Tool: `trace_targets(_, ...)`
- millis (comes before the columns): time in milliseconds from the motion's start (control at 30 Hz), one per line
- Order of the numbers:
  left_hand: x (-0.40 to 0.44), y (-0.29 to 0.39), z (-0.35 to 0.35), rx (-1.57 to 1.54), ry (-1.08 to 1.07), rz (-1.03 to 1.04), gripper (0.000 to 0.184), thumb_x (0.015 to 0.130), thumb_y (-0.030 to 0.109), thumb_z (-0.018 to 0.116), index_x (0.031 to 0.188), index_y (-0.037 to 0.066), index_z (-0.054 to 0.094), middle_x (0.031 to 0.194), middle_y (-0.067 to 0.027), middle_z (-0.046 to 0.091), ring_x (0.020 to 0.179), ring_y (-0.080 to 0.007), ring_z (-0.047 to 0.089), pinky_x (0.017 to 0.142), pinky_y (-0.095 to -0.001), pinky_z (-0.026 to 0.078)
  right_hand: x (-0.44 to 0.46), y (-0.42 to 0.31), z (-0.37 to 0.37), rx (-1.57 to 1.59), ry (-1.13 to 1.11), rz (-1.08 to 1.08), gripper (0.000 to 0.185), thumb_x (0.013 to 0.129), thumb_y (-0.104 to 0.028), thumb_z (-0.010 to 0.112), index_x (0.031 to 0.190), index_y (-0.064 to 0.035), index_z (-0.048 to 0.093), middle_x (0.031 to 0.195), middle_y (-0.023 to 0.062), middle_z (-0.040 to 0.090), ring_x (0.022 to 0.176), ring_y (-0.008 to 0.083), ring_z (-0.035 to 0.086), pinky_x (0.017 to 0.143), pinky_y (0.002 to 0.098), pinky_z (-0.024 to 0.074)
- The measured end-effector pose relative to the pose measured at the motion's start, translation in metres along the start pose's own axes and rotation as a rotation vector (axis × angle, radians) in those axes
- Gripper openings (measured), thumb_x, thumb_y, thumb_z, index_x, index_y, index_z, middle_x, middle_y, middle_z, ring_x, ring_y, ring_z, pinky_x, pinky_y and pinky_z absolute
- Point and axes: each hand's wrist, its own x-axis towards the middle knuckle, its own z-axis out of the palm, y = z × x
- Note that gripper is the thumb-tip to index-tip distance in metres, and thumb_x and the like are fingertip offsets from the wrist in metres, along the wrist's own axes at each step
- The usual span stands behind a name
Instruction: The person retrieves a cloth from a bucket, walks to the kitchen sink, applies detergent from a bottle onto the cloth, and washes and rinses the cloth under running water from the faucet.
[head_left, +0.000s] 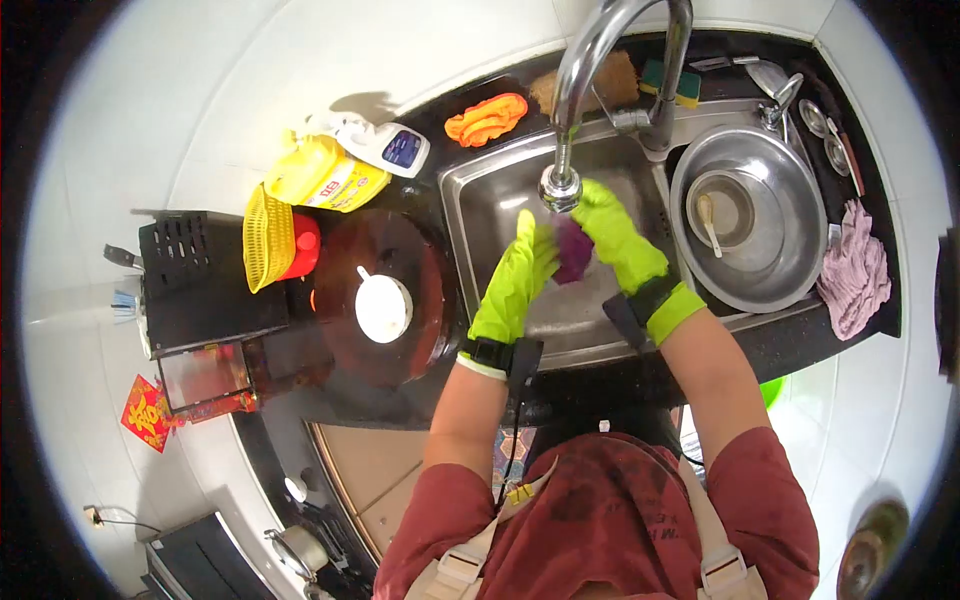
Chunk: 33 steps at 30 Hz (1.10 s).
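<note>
Both my hands wear bright green rubber gloves over the left basin of the steel sink [462,215]. Between them, below the tap's spray head [560,188], is a crumpled purple cloth [574,250]. My right hand [615,235] is closed on the cloth from the right, its fingertips beside the spray head. My left hand [518,275] is against the cloth's left side with its thumb pointing up. The left fingers are smeared by motion, so their grip does not show clearly. Whether water is running I cannot tell.
In the right basin sits a large steel bowl [790,265] with a smaller bowl [740,198] and a spoon inside. An orange cloth [487,120], a sponge [686,88] and bottles line the back. A pink cloth [855,270] lies right; a white bowl [383,310] stands left.
</note>
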Motion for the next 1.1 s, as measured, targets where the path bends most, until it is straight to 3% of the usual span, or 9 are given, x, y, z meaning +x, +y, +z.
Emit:
trace_targets(33, 0.037, -0.026, -0.032, 0.446, -0.422, 0.404, 0.066, 0.092, 0.060, 0.036, 0.123, 0.004, 0.049, 0.125, -0.0168, 0.053, 0.111, -0.0331, 0.052, 0.101, -0.0468, 0.036, -0.013, -0.032, 0.032, -0.146, 0.070, 0.062, 0.018, 0.082, 0.000, 0.052, 0.094, -0.0054, 0.064, 0.080, 0.0014, 0.063, 0.067, 0.0118, 0.055, 0.059, 0.0285, 0.0449)
trace_targets(133, 0.011, 0.021, 0.033, -0.491, -0.562, -0.036, 0.057, 0.092, 0.055, 0.042, 0.120, 0.006, 0.053, 0.111, -0.0152, 0.062, 0.105, -0.0297, 0.058, 0.095, -0.0478, 0.044, -0.040, -0.068, 0.037, -0.658, -0.192, -0.338, 0.015, 0.071, 0.002, 0.054, 0.074, -0.0074, 0.064, 0.079, 0.0061, 0.064, 0.071, 0.0214, 0.058, 0.071, 0.0312, 0.0450)
trace_targets(233, 0.045, 0.012, 0.042, -0.345, -0.125, 0.300, 0.048, 0.087, 0.050, 0.054, 0.109, 0.008, 0.061, 0.097, -0.0139, 0.067, 0.083, -0.0302, 0.066, 0.076, -0.0445, 0.055, -0.056, -0.069, 0.029, -0.824, -0.239, -0.518, 0.014, 0.069, 0.001, 0.053, 0.075, -0.0096, 0.062, 0.086, 0.0099, 0.065, 0.079, 0.0306, 0.059, 0.072, 0.0372, 0.0449)
trace_targets(400, 0.091, -0.001, 0.029, -0.304, 0.136, 0.069, 0.033, 0.088, 0.038, 0.056, 0.097, 0.007, 0.066, 0.090, -0.0095, 0.069, 0.078, -0.0240, 0.066, 0.074, -0.0416, 0.055, -0.091, -0.080, 0.018, -0.925, -0.155, -0.510, 0.016, 0.067, 0.002, 0.054, 0.075, -0.0098, 0.061, 0.096, 0.0090, 0.065, 0.089, 0.0319, 0.057, 0.078, 0.0399, 0.0438)
trace_targets(600, 0.035, 0.026, 0.054, -0.295, -0.198, 0.306, 0.048, 0.095, 0.045, 0.045, 0.115, 0.003, 0.058, 0.102, -0.0110, 0.065, 0.090, -0.0244, 0.063, 0.084, -0.0418, 0.052, -0.108, -0.058, -0.003, -0.820, -0.235, -0.180, 0.027, 0.076, 0.001, 0.052, 0.096, -0.0097, 0.067, 0.111, 0.0109, 0.063, 0.108, 0.0267, 0.055, 0.097, 0.0379, 0.0390)
trace_targets(800, 0.015, 0.038, 0.051, -0.487, -0.309, 0.131, 0.051, 0.096, 0.045, 0.040, 0.127, 0.004, 0.046, 0.114, -0.0134, 0.059, 0.101, -0.0237, 0.059, 0.092, -0.0397, 0.047, -0.070, -0.001, -0.012, 0.252, 0.198, 0.155, 0.054, 0.097, -0.034, 0.047, 0.144, -0.0127, 0.031, 0.134, 0.0066, 0.046, 0.122, 0.0212, 0.044, 0.098, 0.0380, 0.0408)
trace_targets(900, 0.010, 0.038, 0.026, 0.368, -0.176, 0.635, 0.052, 0.096, 0.044, 0.043, 0.131, 0.006, 0.045, 0.127, -0.0129, 0.053, 0.114, -0.0310, 0.050, 0.101, -0.0471, 0.038, -0.039, -0.004, 0.003, 0.346, 0.229, 0.296, 0.060, 0.095, -0.049, 0.043, 0.144, -0.0171, 0.030, 0.137, 0.0081, 0.041, 0.116, 0.0250, 0.047, 0.093, 0.0407, 0.0426)
trace_targets(1000, -0.007, 0.043, 0.007, -0.768, -0.522, -0.011, 0.049, 0.095, 0.044, 0.044, 0.131, 0.010, 0.046, 0.128, -0.0117, 0.052, 0.113, -0.0305, 0.050, 0.104, -0.0464, 0.034, -0.039, -0.014, 0.021, 0.364, 0.289, 0.453, 0.061, 0.091, -0.061, 0.041, 0.125, -0.0126, 0.054, 0.111, 0.0069, 0.061, 0.101, 0.0203, 0.055, 0.087, 0.0408, 0.0437)
trace_targets(1100, -0.041, 0.061, 0.042, -0.601, -0.435, 0.112, 0.051, 0.097, 0.042, 0.040, 0.136, 0.011, 0.040, 0.134, -0.0122, 0.047, 0.119, -0.0315, 0.047, 0.106, -0.0484, 0.032, -0.043, -0.009, 0.025, 0.388, 0.095, 0.336, 0.064, 0.093, -0.059, 0.038, 0.126, -0.0067, 0.053, 0.117, 0.0071, 0.060, 0.100, 0.0184, 0.059, 0.092, 0.0338, 0.0429)
